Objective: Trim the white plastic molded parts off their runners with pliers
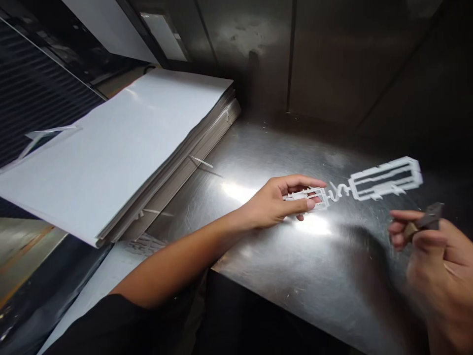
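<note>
My left hand point(275, 202) is closed around one end of a white plastic piece, holding it above the metal table. The white plastic piece point(356, 188) has two slotted, ladder-like frames joined by a thin wavy link. Its larger frame points to the right, with small tabs along the lower edge. Lower right, my right hand point(432, 251) is curled round a small dark metal tool point(432, 216) with a brownish part. Motion blurs this hand, so the tool's exact kind is unclear. The tool is apart from the plastic piece.
A tall stack of large white sheets point(148, 128) stands on the left, with thin white strips sticking out of its side. Shiny metal table point(266, 261) lies under my hands, its front edge near my body. A dark metal wall point(332, 64) rises behind.
</note>
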`<state>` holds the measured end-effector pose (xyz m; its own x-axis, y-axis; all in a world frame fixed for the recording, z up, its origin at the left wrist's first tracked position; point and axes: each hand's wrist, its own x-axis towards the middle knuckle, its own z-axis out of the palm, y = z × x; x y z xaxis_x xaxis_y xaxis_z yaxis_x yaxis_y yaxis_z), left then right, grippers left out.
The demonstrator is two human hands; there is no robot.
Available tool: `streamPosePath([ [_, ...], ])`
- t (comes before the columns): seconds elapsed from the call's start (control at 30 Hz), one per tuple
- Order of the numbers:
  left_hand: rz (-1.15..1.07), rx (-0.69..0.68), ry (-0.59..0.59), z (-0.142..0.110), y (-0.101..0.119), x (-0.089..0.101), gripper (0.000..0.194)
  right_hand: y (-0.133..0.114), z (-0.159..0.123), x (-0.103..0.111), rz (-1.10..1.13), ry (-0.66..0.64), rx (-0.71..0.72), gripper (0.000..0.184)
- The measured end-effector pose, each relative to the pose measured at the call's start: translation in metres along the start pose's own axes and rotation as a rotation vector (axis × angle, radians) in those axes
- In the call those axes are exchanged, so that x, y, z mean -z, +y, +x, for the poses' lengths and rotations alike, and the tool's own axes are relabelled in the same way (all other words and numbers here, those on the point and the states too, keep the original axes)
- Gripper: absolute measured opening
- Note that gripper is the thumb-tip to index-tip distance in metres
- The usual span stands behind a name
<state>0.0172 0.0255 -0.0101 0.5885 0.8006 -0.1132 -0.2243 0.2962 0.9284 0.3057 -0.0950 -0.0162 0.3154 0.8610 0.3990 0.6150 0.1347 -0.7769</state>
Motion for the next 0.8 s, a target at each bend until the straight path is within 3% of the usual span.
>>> streamPosePath([
  [0.1, 0.049, -0.068, 0.075, -0.003, -0.001, -0.005, 0.041, -0.008, -0.014, -0.01, 0.087, -0.284, -0.035, 0.046],
  [0.23, 0.081, -0.122, 0.115, -0.009, 0.0, -0.01, 0.034, -0.013, -0.024, -0.022, 0.038, -0.465, 0.0, 0.035],
  [0.4, 0.135, -0.121, 0.093, -0.015, 0.003, -0.016, 0.024, -0.018, -0.021, -0.027, -0.017, -0.509, 0.047, 0.032],
  [0.57, 0.142, -0.127, 0.008, -0.014, 0.001, -0.015, 0.031, -0.025, -0.019, -0.029, 0.0, -0.53, 0.062, 0.032],
  [0.8, 0.195, -0.106, 0.002, -0.013, -0.003, -0.013, 0.033, -0.031, -0.018, -0.03, 0.042, -0.526, 0.053, 0.033],
])
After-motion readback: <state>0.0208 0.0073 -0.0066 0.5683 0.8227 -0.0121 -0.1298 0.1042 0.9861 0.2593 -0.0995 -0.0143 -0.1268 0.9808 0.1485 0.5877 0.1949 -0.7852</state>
